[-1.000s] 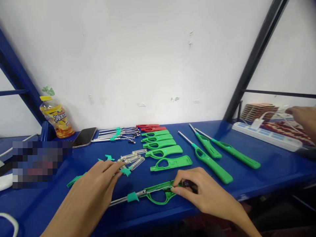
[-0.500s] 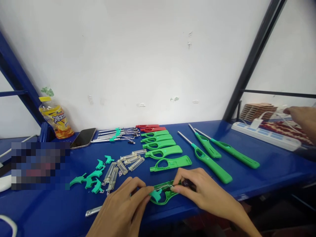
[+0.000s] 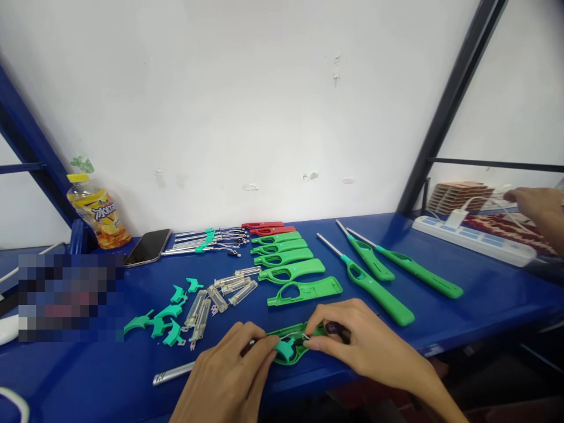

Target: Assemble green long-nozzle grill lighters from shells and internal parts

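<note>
A green lighter half-shell (image 3: 301, 353) lies inner side up near the front edge of the blue table, between my hands. My left hand (image 3: 235, 367) is closed, its thumb and fingers pinching a teal trigger (image 3: 285, 349) over the shell's opening. A metal lighter tube (image 3: 173, 373) sticks out to the left from under this hand. My right hand (image 3: 359, 338) is closed at the shell's right part, thumb and index finger pinching a thin pale wire (image 3: 306, 337). A dark rounded handle (image 3: 338, 330) is tucked inside that hand; its kind is hidden.
Several teal triggers (image 3: 174, 333), clear fuel tanks (image 3: 200, 320) and wired metal tubes (image 3: 205, 242) lie left. Green half-shells (image 3: 293, 271) are lined up behind. Assembled green lighters (image 3: 381, 299), a power strip (image 3: 476, 242) and another person's hand (image 3: 535, 202) are right. A phone (image 3: 150, 247) and bottle (image 3: 99, 214) stand back left.
My left hand has shifted slightly right with the trigger, which sits a little further right over the shell. More of the metal tube shows. My right hand stays nearly in place.
</note>
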{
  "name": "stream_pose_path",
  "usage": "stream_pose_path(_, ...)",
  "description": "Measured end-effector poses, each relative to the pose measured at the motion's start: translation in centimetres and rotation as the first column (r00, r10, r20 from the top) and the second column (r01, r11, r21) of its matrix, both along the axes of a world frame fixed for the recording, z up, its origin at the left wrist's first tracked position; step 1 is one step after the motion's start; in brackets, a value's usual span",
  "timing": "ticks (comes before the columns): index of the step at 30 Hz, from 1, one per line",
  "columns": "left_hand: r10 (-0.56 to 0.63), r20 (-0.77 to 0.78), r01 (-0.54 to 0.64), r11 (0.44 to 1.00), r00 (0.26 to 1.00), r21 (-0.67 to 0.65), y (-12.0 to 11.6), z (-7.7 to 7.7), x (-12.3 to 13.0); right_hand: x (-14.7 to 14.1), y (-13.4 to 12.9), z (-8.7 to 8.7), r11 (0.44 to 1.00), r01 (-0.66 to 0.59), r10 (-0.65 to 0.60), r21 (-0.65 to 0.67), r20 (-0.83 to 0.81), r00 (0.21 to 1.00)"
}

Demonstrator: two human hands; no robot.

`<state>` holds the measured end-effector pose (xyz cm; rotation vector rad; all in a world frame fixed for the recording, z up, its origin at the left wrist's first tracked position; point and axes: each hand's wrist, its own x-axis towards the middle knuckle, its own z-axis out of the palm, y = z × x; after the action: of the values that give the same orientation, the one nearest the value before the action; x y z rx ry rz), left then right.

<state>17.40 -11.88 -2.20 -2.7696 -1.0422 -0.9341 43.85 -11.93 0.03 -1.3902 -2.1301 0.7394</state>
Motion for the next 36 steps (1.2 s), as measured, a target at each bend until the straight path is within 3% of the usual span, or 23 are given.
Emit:
stream_pose_path(9,-0.013,0.008,0.013,1.000,1.000,-0.019,0.2,-0.9,0.1,0.3,0.0,-0.3,0.998,-0.027,0.027,0.053,0.000,1.000)
stream_pose_path(19,-0.005,-0.073,0.007,1.000,0.997,0.025,1.2,-0.4,0.6,0.6,0.0,-0.4,0.995,-0.058,0.057,0.079,0.013,0.998)
stream_pose_path(26,-0.027,0.019,0.024,0.990,0.999,0.138,1.1,-0.4,1.0,0.5,0.2,-0.3,0.993,-0.071,0.073,0.090,-0.023,0.997)
stream_pose_path(36,-0.057,0.045,0.051,0.990,0.997,0.134,1.1,-0.3,1.1,0.5,0.1,-0.4,0.989,-0.087,0.093,0.123,-0.050,0.994)
